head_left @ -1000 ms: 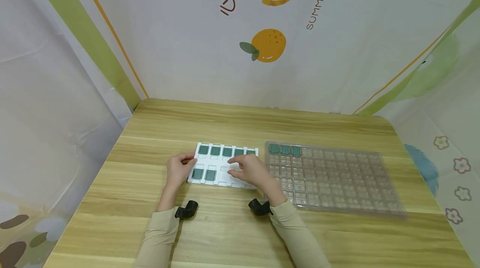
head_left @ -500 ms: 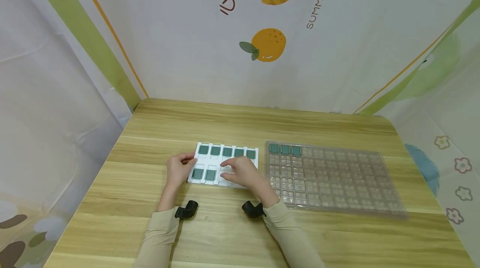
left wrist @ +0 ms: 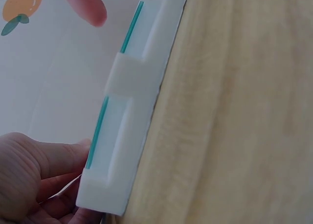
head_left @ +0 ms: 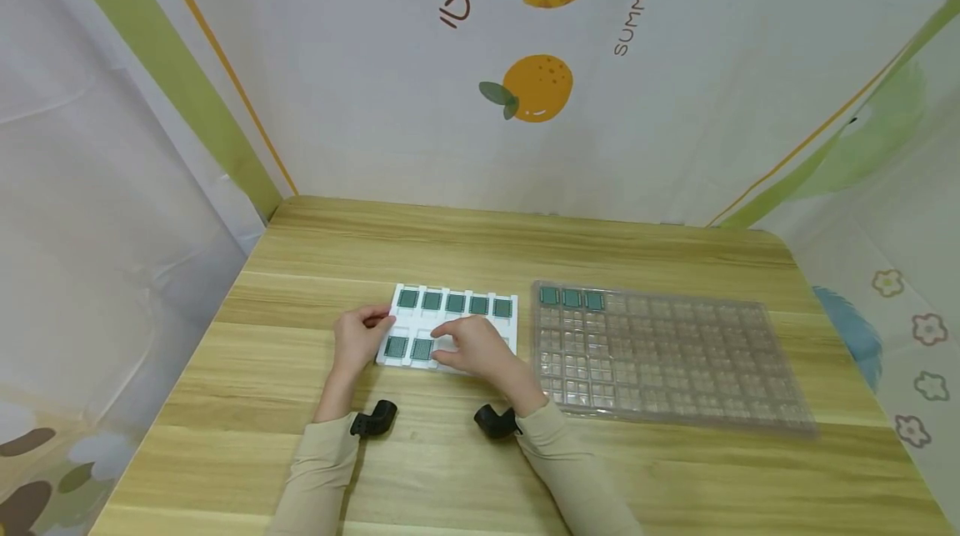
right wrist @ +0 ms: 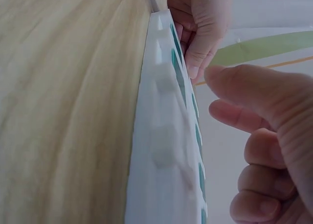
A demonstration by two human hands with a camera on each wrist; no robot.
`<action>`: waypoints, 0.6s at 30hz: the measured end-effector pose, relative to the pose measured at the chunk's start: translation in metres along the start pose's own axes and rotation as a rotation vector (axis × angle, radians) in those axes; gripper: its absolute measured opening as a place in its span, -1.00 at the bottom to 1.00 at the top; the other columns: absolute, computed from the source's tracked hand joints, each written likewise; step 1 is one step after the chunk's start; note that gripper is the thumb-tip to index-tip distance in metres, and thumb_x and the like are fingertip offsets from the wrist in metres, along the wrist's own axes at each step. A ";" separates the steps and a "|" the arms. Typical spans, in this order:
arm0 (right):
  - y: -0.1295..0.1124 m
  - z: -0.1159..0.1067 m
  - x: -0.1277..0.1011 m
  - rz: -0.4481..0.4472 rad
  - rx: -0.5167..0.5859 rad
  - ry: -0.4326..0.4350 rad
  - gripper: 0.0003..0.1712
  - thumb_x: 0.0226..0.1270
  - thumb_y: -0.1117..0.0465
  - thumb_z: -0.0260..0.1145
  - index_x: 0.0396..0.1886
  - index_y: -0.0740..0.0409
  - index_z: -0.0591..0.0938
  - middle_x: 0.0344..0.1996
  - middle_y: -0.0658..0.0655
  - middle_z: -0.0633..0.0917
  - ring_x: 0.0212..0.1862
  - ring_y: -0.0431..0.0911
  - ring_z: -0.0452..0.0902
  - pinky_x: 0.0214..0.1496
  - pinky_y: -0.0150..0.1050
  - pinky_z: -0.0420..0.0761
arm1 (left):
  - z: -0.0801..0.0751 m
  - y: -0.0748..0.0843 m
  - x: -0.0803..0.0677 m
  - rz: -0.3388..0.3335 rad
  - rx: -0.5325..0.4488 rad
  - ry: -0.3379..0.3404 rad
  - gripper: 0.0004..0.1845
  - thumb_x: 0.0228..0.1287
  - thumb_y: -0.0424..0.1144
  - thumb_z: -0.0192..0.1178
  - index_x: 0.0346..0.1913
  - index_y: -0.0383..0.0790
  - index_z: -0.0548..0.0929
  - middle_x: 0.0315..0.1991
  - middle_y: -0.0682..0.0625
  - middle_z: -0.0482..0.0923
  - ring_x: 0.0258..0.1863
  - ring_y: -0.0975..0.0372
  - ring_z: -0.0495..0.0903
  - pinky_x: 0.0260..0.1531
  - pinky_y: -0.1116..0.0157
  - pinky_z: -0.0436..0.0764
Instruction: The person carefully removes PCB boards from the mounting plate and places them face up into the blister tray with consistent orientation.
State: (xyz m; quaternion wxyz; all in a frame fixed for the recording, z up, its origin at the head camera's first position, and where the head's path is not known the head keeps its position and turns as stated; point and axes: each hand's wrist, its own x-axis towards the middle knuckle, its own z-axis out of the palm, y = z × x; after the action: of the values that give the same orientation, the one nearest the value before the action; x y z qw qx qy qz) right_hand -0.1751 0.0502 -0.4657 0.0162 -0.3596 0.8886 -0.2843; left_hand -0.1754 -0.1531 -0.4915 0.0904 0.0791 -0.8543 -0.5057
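Note:
A white foam tray (head_left: pixel 420 289) lies on the wooden table (head_left: pixel 450 244); several square green chips (head_left: pixel 455 303) fill its back row and two more (head_left: pixel 408 348) sit in its front row. My left hand (head_left: pixel 358 338) grips the tray's left edge; in the left wrist view this hand (left wrist: pixel 34 175) has fingers at the tray's (left wrist: pixel 132 116) corner. My right hand (head_left: pixel 468 346) hovers over the front row beside those two chips, fingers loosely curled. In the right wrist view, nothing shows between the thumb and fingers of the right hand (right wrist: pixel 264 136) above the tray (right wrist: pixel 166 155).
A large clear plastic tray (head_left: pixel 675 369) with many small pockets lies right of the white tray, three green chips (head_left: pixel 572 298) in its back left corner. Printed curtains wall the table on three sides. Black wrist cameras (head_left: pixel 373 419) sit on both sleeves.
My right hand has slid left along the front row of the white tray, uncovering its right end. The left hand and both trays have stayed put.

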 end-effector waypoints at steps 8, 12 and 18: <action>-0.002 0.005 0.003 -0.007 -0.050 -0.003 -0.73 0.09 0.12 0.43 -0.24 0.17 0.72 -0.62 -0.03 0.65 -0.67 -0.33 0.16 -0.56 -0.46 0.28 | 0.000 0.001 0.000 -0.012 -0.007 -0.006 -0.81 0.10 -0.48 0.27 -0.21 -0.51 0.68 -0.32 -0.33 0.65 -0.42 0.15 0.58 -0.53 0.54 0.42; -0.003 0.009 0.004 0.005 -0.070 -0.008 -0.72 0.09 0.09 0.43 -0.25 0.15 0.72 -0.55 -0.03 0.69 -0.64 -0.31 0.20 -0.52 -0.44 0.34 | 0.000 0.001 0.000 -0.021 -0.008 -0.011 -0.81 0.11 -0.48 0.27 -0.20 -0.51 0.68 -0.31 -0.33 0.64 -0.40 0.12 0.59 -0.53 0.54 0.42; -0.004 0.013 0.006 0.015 -0.087 0.001 -0.72 0.09 0.08 0.43 -0.25 0.14 0.73 -0.60 -0.04 0.66 -0.65 -0.32 0.18 -0.53 -0.43 0.34 | 0.000 0.001 0.000 -0.022 -0.005 -0.010 -0.81 0.11 -0.48 0.26 -0.19 -0.52 0.67 -0.30 -0.34 0.64 -0.38 0.09 0.59 -0.51 0.55 0.42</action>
State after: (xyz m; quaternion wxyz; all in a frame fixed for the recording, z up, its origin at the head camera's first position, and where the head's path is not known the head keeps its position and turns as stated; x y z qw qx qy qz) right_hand -0.1739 0.0377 -0.4730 0.0024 -0.3531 0.9028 -0.2454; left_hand -0.1750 -0.1524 -0.4908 0.0807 0.0857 -0.8525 -0.5093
